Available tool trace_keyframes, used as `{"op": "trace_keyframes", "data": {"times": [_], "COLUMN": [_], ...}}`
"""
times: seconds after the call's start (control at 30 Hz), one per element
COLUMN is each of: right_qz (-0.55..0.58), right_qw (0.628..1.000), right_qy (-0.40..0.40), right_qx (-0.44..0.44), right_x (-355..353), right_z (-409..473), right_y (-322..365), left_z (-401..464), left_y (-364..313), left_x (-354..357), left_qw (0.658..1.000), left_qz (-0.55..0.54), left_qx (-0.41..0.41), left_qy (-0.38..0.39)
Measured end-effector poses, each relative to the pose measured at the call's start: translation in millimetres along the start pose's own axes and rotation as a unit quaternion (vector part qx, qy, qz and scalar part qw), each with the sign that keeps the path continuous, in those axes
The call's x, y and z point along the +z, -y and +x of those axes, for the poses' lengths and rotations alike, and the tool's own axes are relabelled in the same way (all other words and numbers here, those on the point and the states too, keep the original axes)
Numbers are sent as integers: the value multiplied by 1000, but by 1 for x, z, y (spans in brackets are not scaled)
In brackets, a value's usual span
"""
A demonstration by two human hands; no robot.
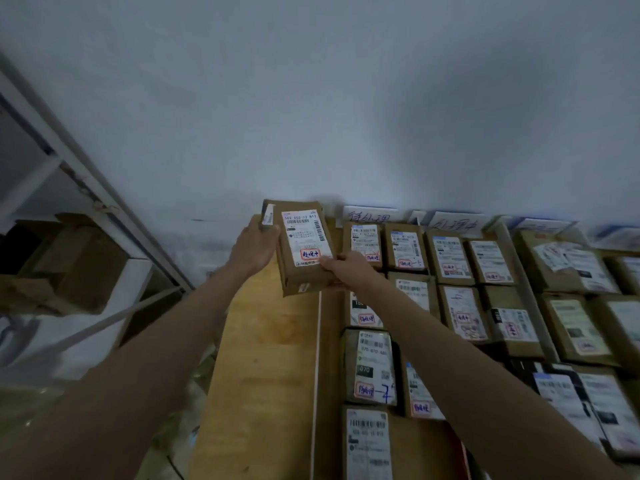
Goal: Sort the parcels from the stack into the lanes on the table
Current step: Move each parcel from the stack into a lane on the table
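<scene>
Both hands up at the far end of the counter (263,358), one brown parcel (304,247) held between them, clear of the surface and tilted so its labelled face looks back at the camera. Left hand (254,245) clasps the parcel's upper left edge, fingers wrapped behind; right hand (348,270) pinches the lower right corner, thumb on the label near the red stamp (310,253). Each grip is closed on the parcel; neither hand is free. Long axis of the parcel runs away from the person, roughly parallel to the white divider line (317,358) on the counter. The strip of bare wood left of that line lies directly below the parcel. The filled lanes (415,306), rows of stamped parcels lying flat, lie to the right; paper signs (370,216) stand against the wall behind them. Stamp text is blurred, cannot read it reliably, so the target lane cannot be told. Judgement: if the parcel belongs with the rows, the move is rightward and down, and the right hand is nearer. Risk: the corner pinch could let the parcel twist if the left hand lets go first.
</scene>
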State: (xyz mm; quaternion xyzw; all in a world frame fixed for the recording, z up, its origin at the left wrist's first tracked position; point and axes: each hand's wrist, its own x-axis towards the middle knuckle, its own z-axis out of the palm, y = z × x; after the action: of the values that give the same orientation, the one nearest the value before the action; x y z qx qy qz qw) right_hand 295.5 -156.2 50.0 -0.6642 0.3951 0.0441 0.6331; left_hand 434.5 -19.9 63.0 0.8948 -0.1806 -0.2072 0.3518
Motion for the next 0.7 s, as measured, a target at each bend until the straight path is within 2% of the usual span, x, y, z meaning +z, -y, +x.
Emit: {"op": "trace_keyframes", "data": {"times": [0.13,0.37,0.57,0.7], "right_qz": [0,4,-28,-4], "right_qw": [999,994,986,981], "right_qy": [-30,-104,-161,-191], "right_qx": [24,24,24,26], "right_x": [-12,-36,-68,-90], "right_z": [-27,-102,-160,-190], "right_y": [-8,-37,-74,-101], "left_z": [-41,-109,-151,-181], "left_y": [15,7,-4,-15], "left_x": [10,27,51,72], "left_qw": [994,951,931,922], "left_qz": [103,271,305,313], "left_qx": [46,149,199,220], "left_qy": [11,25,39,56]}}
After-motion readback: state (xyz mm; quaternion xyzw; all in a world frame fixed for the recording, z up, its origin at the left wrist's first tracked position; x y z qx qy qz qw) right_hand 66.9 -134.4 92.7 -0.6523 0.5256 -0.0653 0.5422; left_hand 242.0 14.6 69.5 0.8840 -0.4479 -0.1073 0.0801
